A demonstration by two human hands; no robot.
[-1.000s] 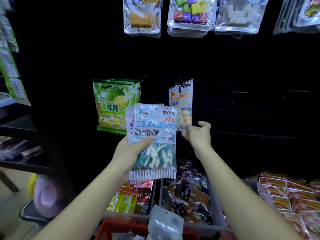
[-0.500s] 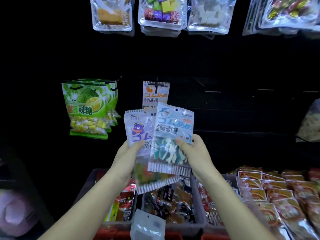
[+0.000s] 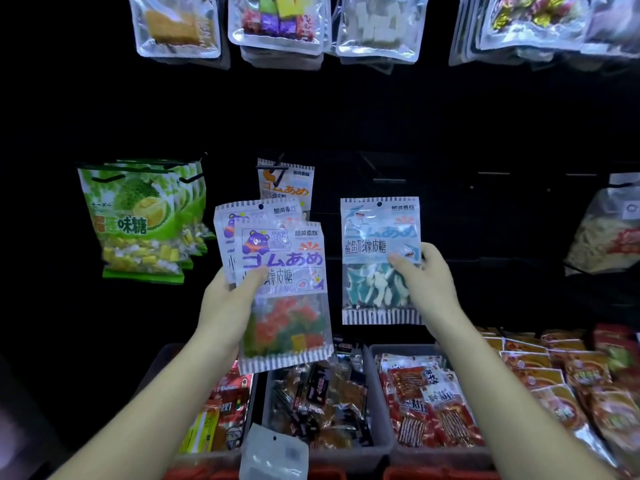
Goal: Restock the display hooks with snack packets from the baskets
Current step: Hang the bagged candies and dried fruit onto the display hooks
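Observation:
My left hand (image 3: 230,301) grips two purple bear gummy packets (image 3: 282,292), one behind the other, held upright in front of the dark hook wall. My right hand (image 3: 427,284) pinches a blue shark gummy packet (image 3: 379,237) by its right edge, apart from the left stack. An orange gummy packet (image 3: 287,183) hangs on a hook just behind the left stack. Bare display hooks (image 3: 389,178) stick out of the wall above the shark packet.
Green durian candy bags (image 3: 135,220) hang at the left. Clear pouches (image 3: 277,22) hang along the top row, and another bag (image 3: 606,233) at the far right. Grey baskets (image 3: 375,375) of dark and red snack packets stand below my arms. A clear pouch (image 3: 273,452) sits at the bottom.
My right hand has drawn the shark packet off the stack and carried it to the right and upward. The left hand keeps the purple packets. The view has shifted right.

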